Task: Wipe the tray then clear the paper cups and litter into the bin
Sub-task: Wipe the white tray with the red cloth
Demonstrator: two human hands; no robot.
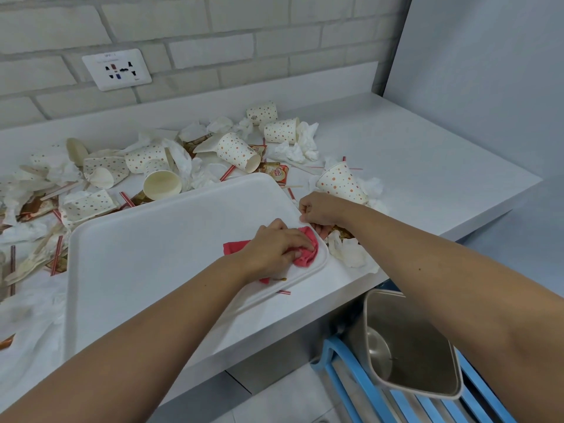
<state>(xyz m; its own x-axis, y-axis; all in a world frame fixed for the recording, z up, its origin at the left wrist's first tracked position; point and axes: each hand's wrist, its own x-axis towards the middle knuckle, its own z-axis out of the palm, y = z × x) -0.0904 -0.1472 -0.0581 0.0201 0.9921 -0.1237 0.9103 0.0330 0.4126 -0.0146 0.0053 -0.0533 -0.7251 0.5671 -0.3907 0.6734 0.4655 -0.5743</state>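
A white tray (146,257) lies on the counter in front of me. My left hand (276,247) presses a bunched red cloth (306,250) onto the tray's near right corner, fingers curled over it. My right hand (322,210) grips the tray's right rim, thumb on top and fingers under the edge. Several dotted paper cups lie tipped over behind the tray, among them one (238,151) at the middle and another (343,183) just beyond my right hand. Crumpled tissues (349,251), striped straws and sachets are scattered around.
A steel bin (412,346) stands open on a blue rack (360,389) below the counter's front edge, at lower right. A brick wall with a socket plate (117,69) backs the counter. A blue-grey wall closes the right side.
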